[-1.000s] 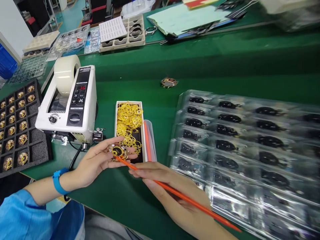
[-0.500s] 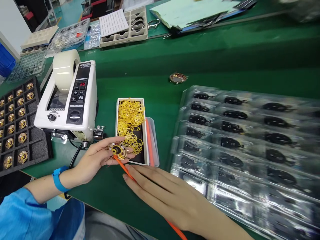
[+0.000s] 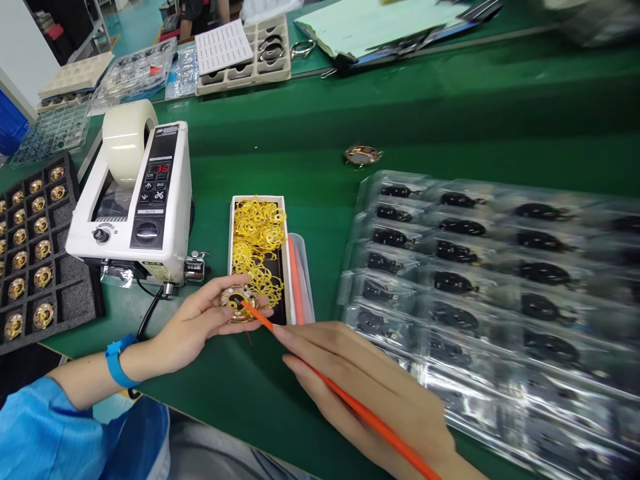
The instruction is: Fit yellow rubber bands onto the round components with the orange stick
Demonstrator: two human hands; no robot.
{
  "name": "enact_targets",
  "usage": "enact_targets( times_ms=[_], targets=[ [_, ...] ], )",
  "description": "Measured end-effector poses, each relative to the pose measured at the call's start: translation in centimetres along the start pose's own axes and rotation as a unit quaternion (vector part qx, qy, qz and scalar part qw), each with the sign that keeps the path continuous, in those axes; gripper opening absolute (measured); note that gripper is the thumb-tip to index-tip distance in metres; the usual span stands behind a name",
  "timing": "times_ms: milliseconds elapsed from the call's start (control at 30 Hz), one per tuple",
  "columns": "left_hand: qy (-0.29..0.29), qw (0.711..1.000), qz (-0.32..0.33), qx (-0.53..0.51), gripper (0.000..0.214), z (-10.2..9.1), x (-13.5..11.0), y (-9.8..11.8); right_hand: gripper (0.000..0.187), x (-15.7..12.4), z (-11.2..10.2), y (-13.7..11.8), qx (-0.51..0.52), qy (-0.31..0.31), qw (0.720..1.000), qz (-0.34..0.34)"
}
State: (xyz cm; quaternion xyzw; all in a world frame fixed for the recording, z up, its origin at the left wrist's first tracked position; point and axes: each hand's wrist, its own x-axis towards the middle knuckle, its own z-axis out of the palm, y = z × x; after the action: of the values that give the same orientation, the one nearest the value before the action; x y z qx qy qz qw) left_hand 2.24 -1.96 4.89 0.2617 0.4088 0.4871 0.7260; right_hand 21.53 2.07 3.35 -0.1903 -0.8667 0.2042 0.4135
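My left hand (image 3: 197, 317) holds a round gold-coloured part (image 3: 234, 293) by its rim between thumb and fingers. Dark and yellow patches show on the part's upper face, and a thin reddish wire hangs below it. Pinched in my right hand (image 3: 370, 387) is a long thin orange stick (image 3: 367, 417). Its tip meets or hovers just over the face of the gold part; I cannot tell which. Just beyond my left fingertips is a white box (image 3: 233, 233) of loose thin yellow rings (image 3: 259, 227). Part of the box's near end is hidden behind the hand.
A white tape dispenser (image 3: 175, 193) with a small metal counter (image 3: 196, 267) stands left. Beyond it lies a black foam tray (image 3: 80, 303) of gold parts. Clear plastic trays (image 3: 430, 313) of black parts cover the right. Another gold part (image 3: 363, 155) lies farther back, below a clipboard (image 3: 380, 27).
My right hand has shifted right and turned, so more of the orange stick shows. The stick's tip has moved from the gold part's near edge towards its middle. The part's face shows more fully.
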Motion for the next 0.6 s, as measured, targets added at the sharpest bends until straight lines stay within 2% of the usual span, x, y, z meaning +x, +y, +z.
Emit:
enact_targets(
  times_ms=[167, 367, 600],
  targets=[
    [0.001, 1.000, -0.009, -0.022, 0.034, 0.1, 0.0, -0.4, 0.047, 0.4, 0.5, -0.1, -0.007, 0.031, 0.999, -0.006],
    [0.021, 0.999, -0.022, -0.030, 0.035, 0.2, 0.0, -0.4, 0.038, 0.2, 0.9, 0.2, -0.036, 0.031, 0.999, -0.023],
    [0.036, 0.999, -0.036, 0.008, 0.032, 0.1, 0.0, -0.1, 0.035, -1.5, 2.0, 0.8, -0.163, -0.034, 0.977, -0.131]
  ],
)
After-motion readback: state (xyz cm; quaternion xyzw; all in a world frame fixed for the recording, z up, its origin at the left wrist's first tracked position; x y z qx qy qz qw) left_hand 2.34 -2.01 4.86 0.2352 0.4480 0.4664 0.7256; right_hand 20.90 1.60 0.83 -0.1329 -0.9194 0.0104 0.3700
